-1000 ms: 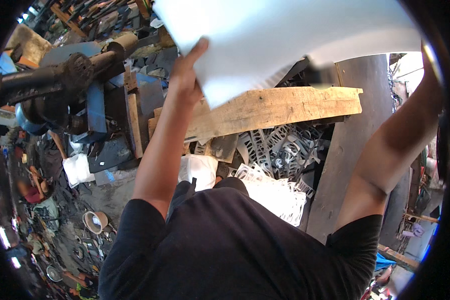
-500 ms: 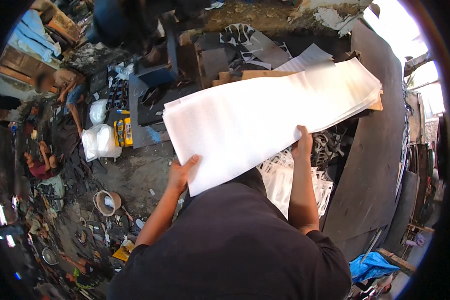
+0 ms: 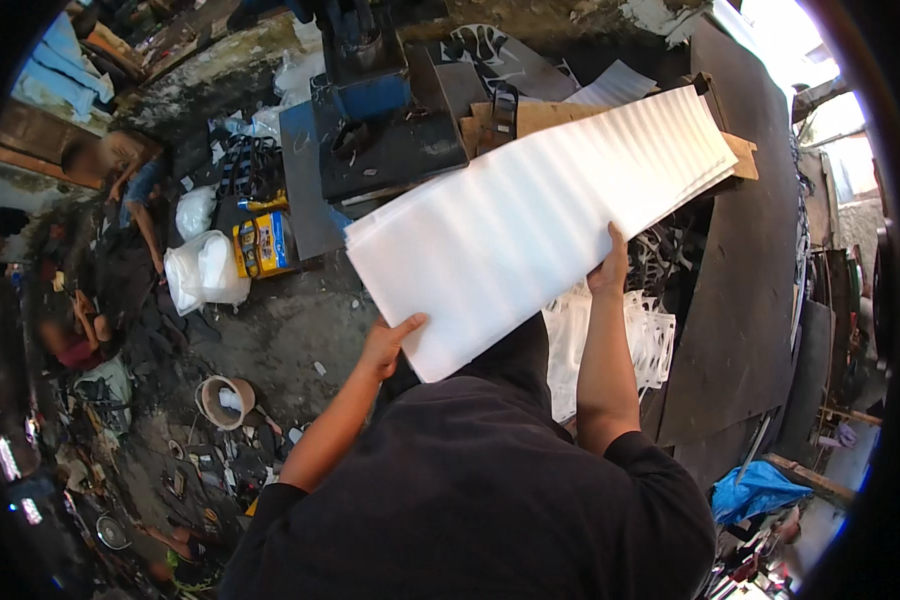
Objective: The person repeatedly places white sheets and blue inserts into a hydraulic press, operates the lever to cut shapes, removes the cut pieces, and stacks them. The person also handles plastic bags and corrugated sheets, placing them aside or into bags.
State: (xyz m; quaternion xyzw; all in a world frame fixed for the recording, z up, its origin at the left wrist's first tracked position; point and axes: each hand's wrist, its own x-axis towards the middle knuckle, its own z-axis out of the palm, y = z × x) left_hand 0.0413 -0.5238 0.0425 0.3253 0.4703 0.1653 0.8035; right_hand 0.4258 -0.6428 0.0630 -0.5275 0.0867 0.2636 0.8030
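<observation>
A stack of long white foam sheets (image 3: pixel 530 220) stretches across in front of me, its far right end over a piece of cardboard (image 3: pixel 745 155). My left hand (image 3: pixel 388 345) grips the near left corner, thumb on top and fingers underneath. Along the near edge, further right, my right hand (image 3: pixel 610 262) holds the stack with its thumb up and the other fingers partly hidden. White cut-out sheet scraps (image 3: pixel 655 345) hang below my right forearm. Just beyond the stack's left end stands a dark machine with a flat black bed (image 3: pixel 395 160).
A large dark sheet (image 3: pixel 735 270) leans at the right. To the left are a yellow and blue box (image 3: pixel 262 245), a white plastic bag (image 3: pixel 205 272) and a bucket (image 3: pixel 225 402) on the littered floor. A person (image 3: pixel 135 165) sits at the far left; others are below.
The foam stack and both my hands have shifted slightly right in the picture. My view has turned a little, and the machine at the top shows more fully.
</observation>
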